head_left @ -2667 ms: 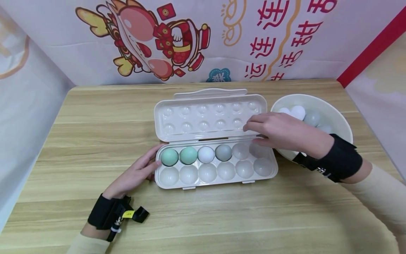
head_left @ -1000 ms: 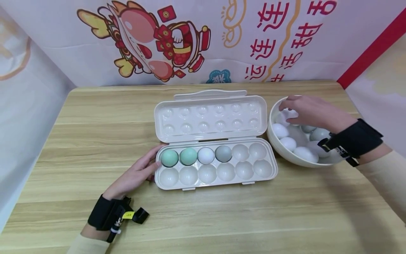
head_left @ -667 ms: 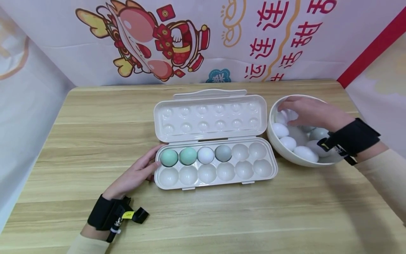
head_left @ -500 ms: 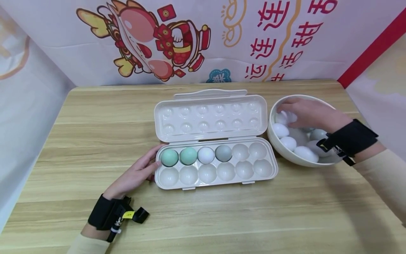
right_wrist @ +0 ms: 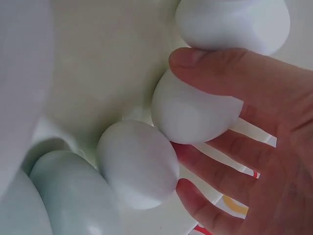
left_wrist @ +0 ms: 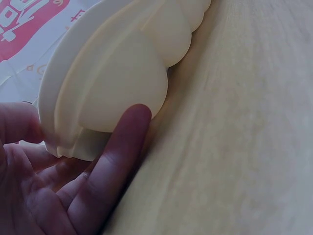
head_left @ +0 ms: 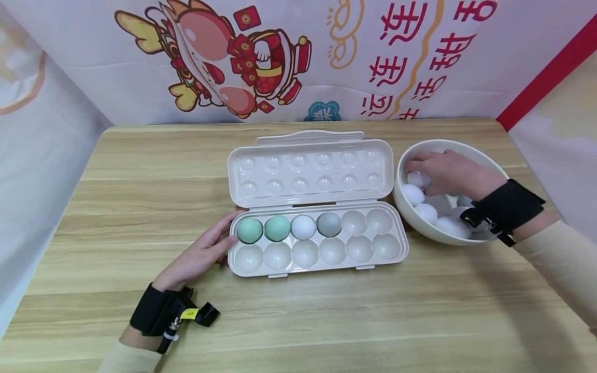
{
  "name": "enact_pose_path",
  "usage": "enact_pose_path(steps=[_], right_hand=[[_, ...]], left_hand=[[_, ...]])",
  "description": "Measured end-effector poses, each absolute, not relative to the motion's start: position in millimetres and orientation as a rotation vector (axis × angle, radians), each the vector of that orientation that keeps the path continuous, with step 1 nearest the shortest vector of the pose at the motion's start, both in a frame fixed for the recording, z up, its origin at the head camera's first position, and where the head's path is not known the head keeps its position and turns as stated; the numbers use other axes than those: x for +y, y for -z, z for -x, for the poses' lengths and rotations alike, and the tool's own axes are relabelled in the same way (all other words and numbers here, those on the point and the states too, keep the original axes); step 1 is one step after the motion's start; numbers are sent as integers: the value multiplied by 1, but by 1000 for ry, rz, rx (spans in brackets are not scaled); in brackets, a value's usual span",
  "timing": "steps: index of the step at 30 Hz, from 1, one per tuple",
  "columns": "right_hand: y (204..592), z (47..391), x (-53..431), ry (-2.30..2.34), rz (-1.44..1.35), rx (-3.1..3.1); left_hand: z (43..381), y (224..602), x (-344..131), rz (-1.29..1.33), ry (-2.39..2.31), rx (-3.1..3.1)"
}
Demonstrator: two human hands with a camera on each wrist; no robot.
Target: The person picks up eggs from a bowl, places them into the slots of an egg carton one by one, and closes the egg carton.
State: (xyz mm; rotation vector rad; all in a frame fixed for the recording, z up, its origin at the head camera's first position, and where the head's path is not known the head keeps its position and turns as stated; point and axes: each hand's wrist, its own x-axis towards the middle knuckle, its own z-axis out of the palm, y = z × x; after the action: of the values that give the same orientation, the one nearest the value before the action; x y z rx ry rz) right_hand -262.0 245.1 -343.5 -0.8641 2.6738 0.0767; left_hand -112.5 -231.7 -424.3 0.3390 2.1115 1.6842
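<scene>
My left hand [head_left: 198, 256] holds the left end of a white plastic egg carton [head_left: 322, 267], thumb at the rim; the left wrist view shows a finger [left_wrist: 124, 142] against the underside of a cup. Its back row carries two green eggs [head_left: 277, 228], a white egg [head_left: 303, 227] and a grey egg [head_left: 329, 225] from left to right. Inside a white bowl [head_left: 416, 221], my right hand [head_left: 450, 171] grips a white egg [right_wrist: 195, 115] between thumb and fingers. Another white egg [right_wrist: 139, 164] lies right against the fingertips.
The carton's lid [head_left: 310, 172] lies back, its hinge side toward me. More white eggs [head_left: 450, 226] and pale blue-grey eggs [right_wrist: 71, 188] fill the bowl, beside the carton's right end. A printed cloth [head_left: 289, 62] hangs behind the wooden table [head_left: 303, 321].
My right hand has moved from over the carton's right end into the bowl, then sunk lower around a white egg. The left hand has stayed on the carton.
</scene>
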Motion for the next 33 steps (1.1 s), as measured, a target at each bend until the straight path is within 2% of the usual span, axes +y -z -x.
enact_pose_path(steps=[8,22,33], right_hand=[[346,261,245,-82,911,2696],[341,264,245,-5,726,2658],[332,256,243,2,824,2698]], left_hand=[[113,424,-231,-344,-1694,2103],[114,425,-231,-355,-1696,2116],[113,427,-232,-326,-1712,2089]])
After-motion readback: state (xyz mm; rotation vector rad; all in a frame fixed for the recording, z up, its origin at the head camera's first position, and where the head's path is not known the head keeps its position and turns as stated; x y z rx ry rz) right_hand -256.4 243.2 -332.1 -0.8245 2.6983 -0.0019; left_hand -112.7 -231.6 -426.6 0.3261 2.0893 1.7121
